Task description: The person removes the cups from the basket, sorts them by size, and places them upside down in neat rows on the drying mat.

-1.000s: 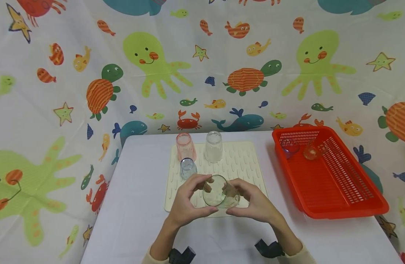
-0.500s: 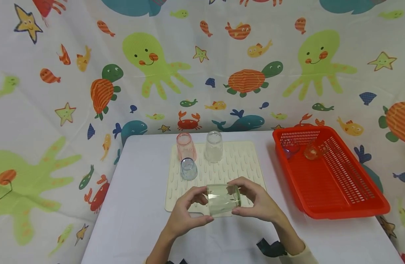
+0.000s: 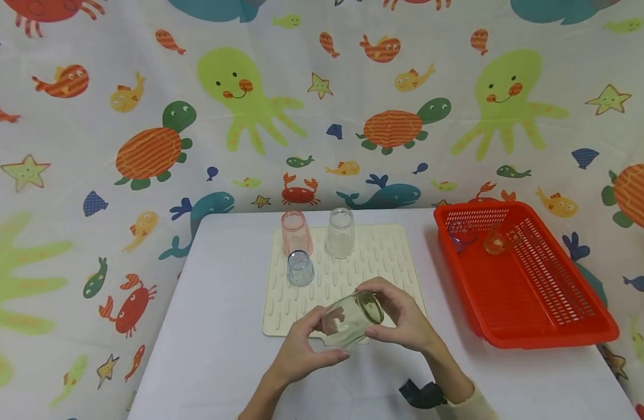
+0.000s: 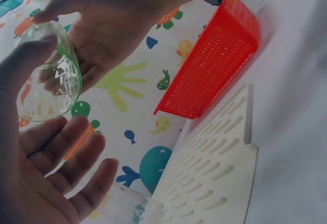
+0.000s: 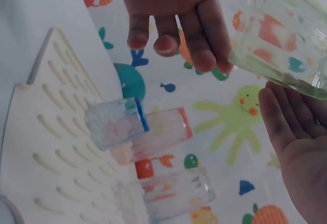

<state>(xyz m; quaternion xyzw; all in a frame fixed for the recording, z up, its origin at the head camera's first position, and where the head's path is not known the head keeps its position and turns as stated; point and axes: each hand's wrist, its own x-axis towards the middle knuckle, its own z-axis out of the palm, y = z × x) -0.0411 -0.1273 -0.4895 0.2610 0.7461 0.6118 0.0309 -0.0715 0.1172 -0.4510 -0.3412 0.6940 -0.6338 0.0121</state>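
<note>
So both hands are on one glass here. The person's left hand (image 3: pixel 303 354) has the far-left end of a pale green-tinted clear glass tumbler (image 3: pixel 345 322) pinched between thumb and fingers, and the right hand (image 3: pixel 406 318) grips the other end, the one with the thicker-looking green ring, the same way. In the left wrist view the left thumb lies against the glass, while the lower fingers are spread off it. The tumbler is tilted, nearly on its side with the right end higher, and it's up in the air over the near edge of a cream rectangular mat with raised ridges (image 3: pixel 377 256), not touching it.

Toward the back left of the mat, three more are standing: a tall pink-tinted glass (image 3: pixel 297 234), a tall colourless glass (image 3: pixel 340 234) just beside it, and a short blue-tinted glass (image 3: pixel 300 269) right in front of the pink one.

Off to the right, well apart from the hands, there's a red plastic basket with slotted sides (image 3: pixel 511 343). A purple-tinted see-through cup (image 3: pixel 462 235) and an orange-tinted see-through cup (image 3: pixel 494 242) sit in its far end. Everything's on a white-covered table (image 3: pixel 217 291), with a white cloth printed with sea animals (image 3: pixel 322 52) behind it.
</note>
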